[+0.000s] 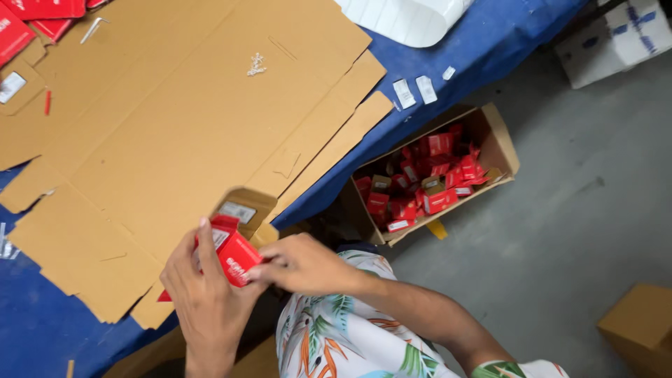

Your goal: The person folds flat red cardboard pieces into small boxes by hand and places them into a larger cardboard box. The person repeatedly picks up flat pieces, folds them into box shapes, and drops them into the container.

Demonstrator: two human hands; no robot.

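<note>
Red small carton (234, 255), one, we are clamping between left hand (203, 294) and right hand (301, 264); long axis running near-left to far-right, tilted.

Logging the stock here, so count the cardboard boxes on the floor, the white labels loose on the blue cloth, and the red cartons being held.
Cardboard boxes: 2
White labels: 3
Held red carton: 1
Total: 6
</note>
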